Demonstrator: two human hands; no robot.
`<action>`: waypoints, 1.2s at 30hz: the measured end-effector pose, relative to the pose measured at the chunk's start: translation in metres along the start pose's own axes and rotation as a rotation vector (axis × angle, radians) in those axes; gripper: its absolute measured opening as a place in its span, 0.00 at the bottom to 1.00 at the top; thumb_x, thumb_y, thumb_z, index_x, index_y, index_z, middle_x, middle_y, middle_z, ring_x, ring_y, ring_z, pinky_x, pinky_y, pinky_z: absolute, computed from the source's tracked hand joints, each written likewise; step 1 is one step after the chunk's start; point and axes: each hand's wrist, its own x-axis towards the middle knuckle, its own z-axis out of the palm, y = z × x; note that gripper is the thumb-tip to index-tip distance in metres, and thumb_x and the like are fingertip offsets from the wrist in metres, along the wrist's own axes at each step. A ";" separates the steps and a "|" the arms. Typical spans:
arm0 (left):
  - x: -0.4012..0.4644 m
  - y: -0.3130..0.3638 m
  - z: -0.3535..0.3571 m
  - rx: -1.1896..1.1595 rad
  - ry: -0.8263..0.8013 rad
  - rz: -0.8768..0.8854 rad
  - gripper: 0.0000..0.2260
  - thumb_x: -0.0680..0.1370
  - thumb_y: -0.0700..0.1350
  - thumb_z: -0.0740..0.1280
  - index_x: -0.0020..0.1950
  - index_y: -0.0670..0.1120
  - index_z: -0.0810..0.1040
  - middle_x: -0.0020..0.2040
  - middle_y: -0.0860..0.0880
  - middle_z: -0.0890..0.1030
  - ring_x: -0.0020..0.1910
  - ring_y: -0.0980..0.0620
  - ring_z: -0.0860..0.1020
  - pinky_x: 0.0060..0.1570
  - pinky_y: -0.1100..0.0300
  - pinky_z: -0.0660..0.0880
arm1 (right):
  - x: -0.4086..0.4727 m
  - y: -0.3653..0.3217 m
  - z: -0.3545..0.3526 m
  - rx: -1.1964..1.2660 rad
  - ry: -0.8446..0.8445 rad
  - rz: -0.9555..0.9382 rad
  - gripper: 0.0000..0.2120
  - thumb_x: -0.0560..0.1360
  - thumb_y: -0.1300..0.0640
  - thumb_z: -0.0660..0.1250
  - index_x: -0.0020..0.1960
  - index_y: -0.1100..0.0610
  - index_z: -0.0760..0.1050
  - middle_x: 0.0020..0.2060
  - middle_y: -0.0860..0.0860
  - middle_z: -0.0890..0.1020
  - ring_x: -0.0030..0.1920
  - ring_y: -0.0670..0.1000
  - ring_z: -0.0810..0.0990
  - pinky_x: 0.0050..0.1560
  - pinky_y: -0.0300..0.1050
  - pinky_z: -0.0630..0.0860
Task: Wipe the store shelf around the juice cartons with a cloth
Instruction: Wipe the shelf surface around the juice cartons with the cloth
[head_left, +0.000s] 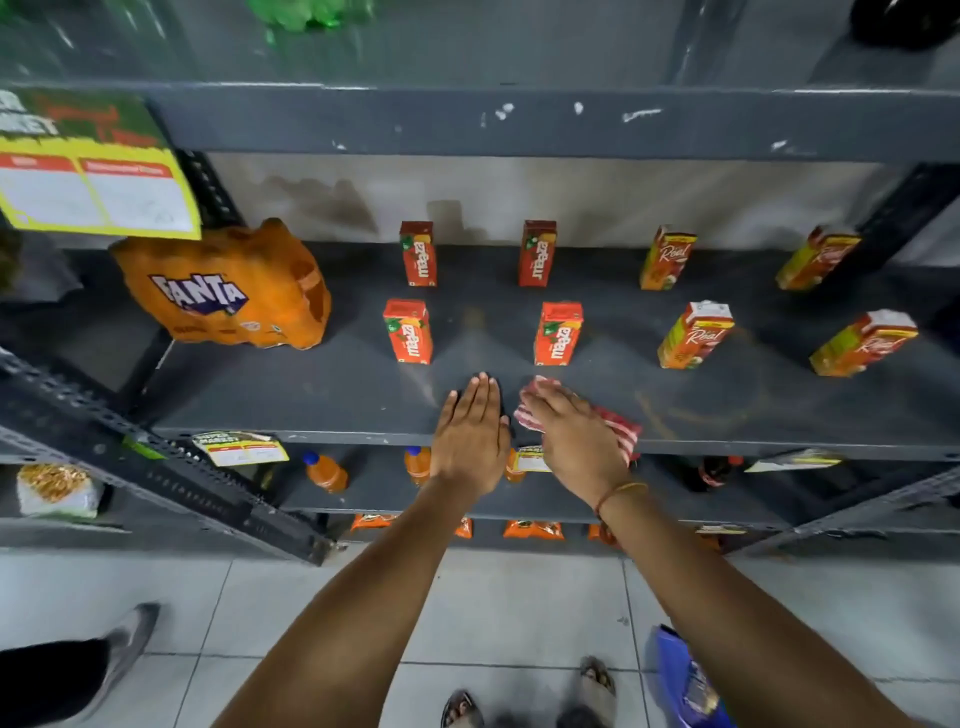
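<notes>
- Grey metal shelf (311, 395), dusty, with faint ring marks toward its right side.
- Eight juice cartons stand upright on it in two rows, well apart from each other.
- Back row: two red Maaza cartons (418, 253) (537, 253), then two Real cartons (667, 257) (816, 258).
- Front row: two orange Maaza cartons (408, 331) (558, 334), then two Real cartons (695, 335) (863, 343).
- Orange Fanta multipack (228, 291) sits at the left end of the shelf, beside the cartons.
- Person's left hand (470, 441) lies flat and released, fingers straight and together, palm down on the front edge of the shelf, holding nothing.
- Right hand (576, 441) presses down on a red-and-white striped cloth (621, 428), fingers spread over it; a thin thread band on that wrist.
- The cloth lies on the shelf's front strip, just in front of the second orange Maaza carton, not touching it, with its right end spilling to the shelf lip.
- The two hands sit close side by side, apart.
- Lower shelf: small orange drink bottles (324, 472), price tags clipped to the edge above them.
- Yellow price sign (98, 192) hangs upper left.
- Sandalled feet (597, 680) on white floor tiles below.
</notes>
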 end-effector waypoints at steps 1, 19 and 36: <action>0.002 0.004 0.002 0.003 0.002 0.008 0.24 0.83 0.49 0.46 0.78 0.41 0.50 0.79 0.44 0.54 0.78 0.49 0.50 0.76 0.52 0.44 | -0.001 0.003 0.003 0.003 0.024 -0.012 0.32 0.74 0.66 0.63 0.77 0.52 0.63 0.77 0.50 0.64 0.77 0.53 0.63 0.77 0.49 0.60; 0.015 0.097 0.027 0.029 0.042 -0.061 0.25 0.83 0.51 0.43 0.78 0.41 0.47 0.80 0.44 0.52 0.78 0.49 0.48 0.77 0.53 0.43 | -0.060 0.162 -0.059 0.009 0.106 0.265 0.31 0.73 0.64 0.69 0.73 0.48 0.67 0.73 0.50 0.72 0.62 0.61 0.79 0.57 0.60 0.80; 0.023 0.166 0.040 0.008 0.090 -0.041 0.24 0.83 0.50 0.47 0.78 0.41 0.52 0.79 0.44 0.55 0.78 0.49 0.51 0.76 0.55 0.43 | -0.086 0.219 -0.068 -0.197 0.025 0.140 0.33 0.71 0.65 0.70 0.73 0.50 0.68 0.75 0.50 0.67 0.64 0.61 0.78 0.53 0.55 0.83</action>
